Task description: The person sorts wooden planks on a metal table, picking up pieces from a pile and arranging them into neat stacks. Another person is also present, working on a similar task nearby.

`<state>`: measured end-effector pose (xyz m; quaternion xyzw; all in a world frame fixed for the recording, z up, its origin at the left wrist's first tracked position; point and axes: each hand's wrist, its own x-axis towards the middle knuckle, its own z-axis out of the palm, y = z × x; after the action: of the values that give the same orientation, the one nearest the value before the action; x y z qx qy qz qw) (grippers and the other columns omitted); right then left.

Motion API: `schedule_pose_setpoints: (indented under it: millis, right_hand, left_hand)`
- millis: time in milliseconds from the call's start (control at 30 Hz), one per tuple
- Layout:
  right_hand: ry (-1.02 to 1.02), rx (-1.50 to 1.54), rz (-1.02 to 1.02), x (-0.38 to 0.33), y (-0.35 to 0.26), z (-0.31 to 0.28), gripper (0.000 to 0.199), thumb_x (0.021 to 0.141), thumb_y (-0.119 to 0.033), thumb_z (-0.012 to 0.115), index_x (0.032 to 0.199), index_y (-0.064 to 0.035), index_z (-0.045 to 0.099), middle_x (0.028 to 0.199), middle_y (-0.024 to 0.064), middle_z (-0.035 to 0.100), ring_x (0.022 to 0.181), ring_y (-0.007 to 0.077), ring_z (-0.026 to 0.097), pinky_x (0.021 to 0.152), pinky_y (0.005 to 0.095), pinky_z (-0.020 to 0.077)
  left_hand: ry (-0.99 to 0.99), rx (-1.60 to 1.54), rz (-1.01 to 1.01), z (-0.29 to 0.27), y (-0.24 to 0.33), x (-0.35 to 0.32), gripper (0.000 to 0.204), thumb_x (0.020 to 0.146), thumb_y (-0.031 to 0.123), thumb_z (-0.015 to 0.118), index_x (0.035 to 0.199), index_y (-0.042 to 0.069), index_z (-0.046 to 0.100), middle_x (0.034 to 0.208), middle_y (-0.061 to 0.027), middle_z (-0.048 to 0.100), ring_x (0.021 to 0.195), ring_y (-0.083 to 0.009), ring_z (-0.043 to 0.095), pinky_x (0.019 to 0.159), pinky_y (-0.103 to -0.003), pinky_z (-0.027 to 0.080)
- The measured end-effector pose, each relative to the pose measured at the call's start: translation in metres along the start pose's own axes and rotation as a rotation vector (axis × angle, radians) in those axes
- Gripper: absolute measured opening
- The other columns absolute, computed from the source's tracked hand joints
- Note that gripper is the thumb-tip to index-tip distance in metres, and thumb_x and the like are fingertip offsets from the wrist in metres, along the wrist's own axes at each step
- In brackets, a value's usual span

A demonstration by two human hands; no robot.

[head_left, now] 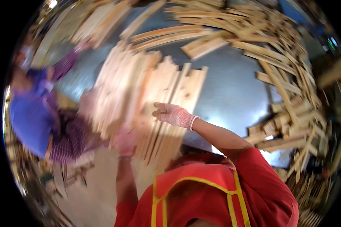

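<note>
Long pale wooden boards lie side by side on a shiny metal tabletop, their ends uneven. My right hand, in a pinkish-white knitted glove, rests across the boards at the right of this row. Its fingers point left, stretched out over the wood. At the near ends of the boards is my left hand, also gloved. Motion smears it, so its fingers and any grip on a board cannot be made out.
A co-worker in blue stands at the left, one gloved hand by more boards at the far left. Loose wood strips heap along the far and right sides. A short thick stack of wood pieces sits at the right.
</note>
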<state>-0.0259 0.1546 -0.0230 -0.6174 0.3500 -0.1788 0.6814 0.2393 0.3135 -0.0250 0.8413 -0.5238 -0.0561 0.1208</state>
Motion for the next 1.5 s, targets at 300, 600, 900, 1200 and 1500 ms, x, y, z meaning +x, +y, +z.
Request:
schedule_pose_setpoints:
  millis: [300, 600, 900, 1200, 1500]
  right_hand:
    - [0.880, -1.056, 0.431, -0.222, 0.010, -0.340, 0.065, 0.091, -0.045, 0.071, 0.142, -0.0067, 0.061, 0.143, 0.0182, 0.064, 0.132, 0.0345, 0.061, 0.110, 0.0453, 0.0500]
    - [0.412, -0.659, 0.591, -0.297, -0.001, -0.346, 0.089, 0.088, -0.055, 0.071, 0.155, -0.0052, 0.040, 0.127, 0.0308, 0.070, 0.123, 0.0459, 0.066, 0.107, 0.0494, 0.0517]
    - [1.448, -1.108, 0.801, -0.412, 0.068, -0.479, 0.064, 0.089, -0.042, 0.074, 0.138, -0.0054, 0.058, 0.135, 0.0207, 0.068, 0.117, 0.0405, 0.067, 0.100, 0.0510, 0.0531]
    - [1.251, -0.364, 0.525, -0.342, 0.064, -0.370, 0.059, 0.089, -0.031, 0.069, 0.141, -0.0049, 0.060, 0.122, 0.0237, 0.074, 0.109, 0.0401, 0.071, 0.094, 0.0474, 0.0552]
    - [0.703, -0.143, 0.426, -0.136, 0.078, -0.127, 0.047, 0.091, -0.032, 0.066, 0.121, 0.0044, 0.062, 0.116, 0.0304, 0.071, 0.110, 0.0454, 0.069, 0.097, 0.0488, 0.0521]
  left_hand:
    - [0.113, 0.521, 0.081, -0.025, 0.007, 0.009, 0.070, 0.089, 0.029, 0.079, 0.148, 0.000, 0.055, 0.144, -0.0228, 0.063, 0.129, -0.0440, 0.061, 0.109, -0.046, 0.052]
    - [-0.205, 0.081, 0.628, 0.041, 0.312, -0.057, 0.086, 0.082, 0.042, 0.083, 0.153, 0.006, 0.050, 0.158, -0.0197, 0.047, 0.147, -0.0404, 0.043, 0.120, -0.051, 0.039]
    - [-0.609, 0.256, 0.496, 0.097, 0.429, -0.063, 0.091, 0.083, 0.042, 0.082, 0.156, 0.006, 0.043, 0.149, -0.0193, 0.053, 0.133, -0.0417, 0.056, 0.110, -0.048, 0.049]
    - [-1.134, -1.050, -0.084, 0.072, 0.340, -0.088, 0.055, 0.092, 0.011, 0.062, 0.147, 0.006, 0.057, 0.105, -0.0057, 0.069, 0.080, -0.0137, 0.066, 0.072, -0.030, 0.057]
    - [-0.457, -0.268, 0.253, 0.030, 0.205, -0.141, 0.062, 0.086, 0.027, 0.073, 0.141, 0.003, 0.059, 0.138, -0.0228, 0.061, 0.120, -0.0420, 0.061, 0.101, -0.049, 0.052]
